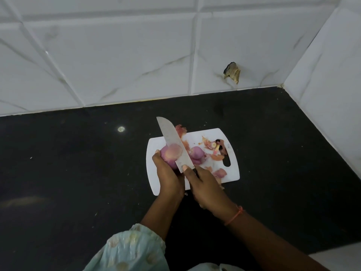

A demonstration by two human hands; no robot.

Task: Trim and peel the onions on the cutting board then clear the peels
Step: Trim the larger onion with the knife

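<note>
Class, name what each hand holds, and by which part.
The left hand grips an onion round its lower side. The right hand holds the knife at its handle, thumb on the blade's base.

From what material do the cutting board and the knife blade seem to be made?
The cutting board looks like white plastic: smooth, thin, with a moulded handle slot. The knife blade seems to be metal, probably steel: grey with a dull sheen. Neither can be told for certain.

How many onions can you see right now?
2: one onion held in the left hand under the knife; one peeled onion on the cutting board. Hands may hide others.
</note>
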